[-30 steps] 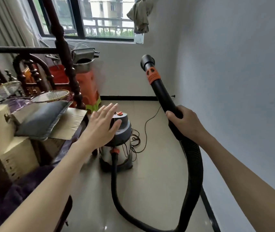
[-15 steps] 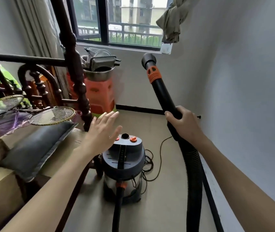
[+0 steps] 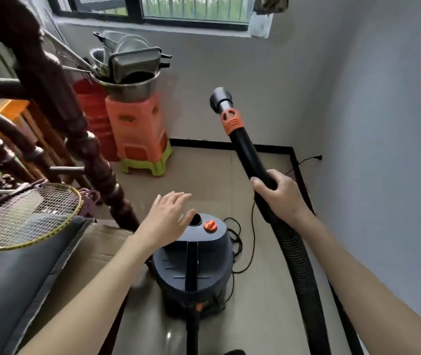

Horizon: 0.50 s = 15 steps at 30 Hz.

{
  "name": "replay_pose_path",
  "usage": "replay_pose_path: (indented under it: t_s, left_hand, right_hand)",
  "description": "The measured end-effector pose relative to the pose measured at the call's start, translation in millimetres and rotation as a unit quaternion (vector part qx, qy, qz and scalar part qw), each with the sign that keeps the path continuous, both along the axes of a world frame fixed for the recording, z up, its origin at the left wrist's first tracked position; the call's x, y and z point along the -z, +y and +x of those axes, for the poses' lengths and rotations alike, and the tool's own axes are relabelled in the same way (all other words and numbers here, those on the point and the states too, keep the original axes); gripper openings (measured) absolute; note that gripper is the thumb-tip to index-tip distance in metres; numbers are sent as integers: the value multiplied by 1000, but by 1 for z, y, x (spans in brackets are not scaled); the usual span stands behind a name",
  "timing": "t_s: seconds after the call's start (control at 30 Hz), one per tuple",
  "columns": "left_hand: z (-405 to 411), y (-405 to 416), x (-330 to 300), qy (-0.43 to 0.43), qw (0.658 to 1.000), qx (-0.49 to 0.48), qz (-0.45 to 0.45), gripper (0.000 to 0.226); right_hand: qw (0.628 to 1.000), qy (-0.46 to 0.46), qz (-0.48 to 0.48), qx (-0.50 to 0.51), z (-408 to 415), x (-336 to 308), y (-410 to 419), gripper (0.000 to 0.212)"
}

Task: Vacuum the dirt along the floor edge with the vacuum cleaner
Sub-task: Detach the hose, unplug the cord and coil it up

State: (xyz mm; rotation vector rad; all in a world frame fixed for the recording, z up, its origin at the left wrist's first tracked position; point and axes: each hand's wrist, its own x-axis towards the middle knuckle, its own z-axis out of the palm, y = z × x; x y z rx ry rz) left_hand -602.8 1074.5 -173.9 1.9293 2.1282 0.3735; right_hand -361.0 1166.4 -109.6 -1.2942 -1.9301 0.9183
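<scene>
The dark grey canister vacuum cleaner (image 3: 194,262) stands on the tiled floor below me, with an orange knob (image 3: 209,226) on its lid. My left hand (image 3: 166,217) hovers flat over the lid's left side, fingers straight, holding nothing. My right hand (image 3: 280,194) grips the black hose wand (image 3: 246,149), whose orange collar and open nozzle (image 3: 221,98) point up toward the far wall. The ribbed hose (image 3: 299,262) runs down past my right arm. A black skirting line (image 3: 299,172) marks the floor edge at the right wall.
A dark wooden bed post (image 3: 58,103) and frame stand at left, with a badminton racket (image 3: 25,216) on cardboard boxes. Stacked orange stools (image 3: 137,134) carrying metal pans sit in the far corner. The power cord (image 3: 250,242) lies on the floor beside the vacuum.
My view has tilted down and closer over the vacuum. My left hand stays spread above the lid, now nearer the knob. My right hand keeps its grip on the raised wand.
</scene>
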Motion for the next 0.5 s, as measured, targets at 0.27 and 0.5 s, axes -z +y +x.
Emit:
replay_pose_path:
  t_s: [0.27, 0.5]
  left_hand:
    - [5, 61, 92, -13, 998, -29, -54, 40]
    - [27, 112, 180, 5, 991, -78, -109, 35]
  right_hand:
    - [997, -15, -80, 17, -7, 98, 80, 15]
    - [984, -89, -147, -51, -10, 201, 143, 24]
